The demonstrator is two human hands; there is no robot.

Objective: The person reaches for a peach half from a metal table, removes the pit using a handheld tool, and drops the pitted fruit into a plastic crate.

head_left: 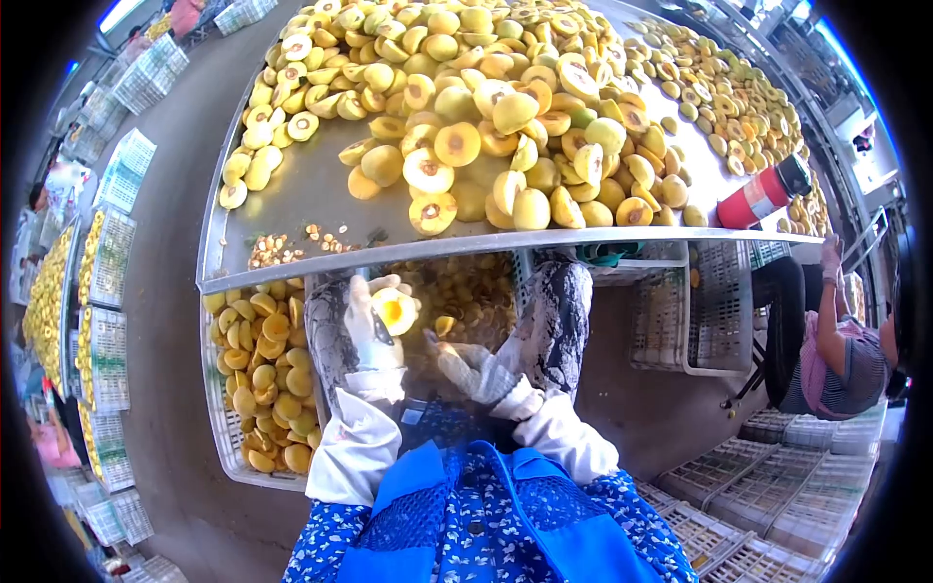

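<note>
My left hand (367,325), in a pale glove, is closed around a yellow peach half (397,311), its cut face turned up. A thin dark edge shows below the fruit against the palm; I cannot make out what it is. My gloved right hand (470,371) is a little to the right and lower, fingers curled and pointing toward the left hand. Whatever its fingers hold, if anything, is too blurred to name. Under the table edge, between my knees, lies a container of peach pieces (476,282). One small yellow piece (444,325) shows just above my right fingertips.
A metal table (311,189) bears heaped peach halves (457,97), several pale pits (277,251) and a red flask (763,192). A crate (228,442) full of halves stands at left. Crates (714,311) and a seated person (831,360) are to the right.
</note>
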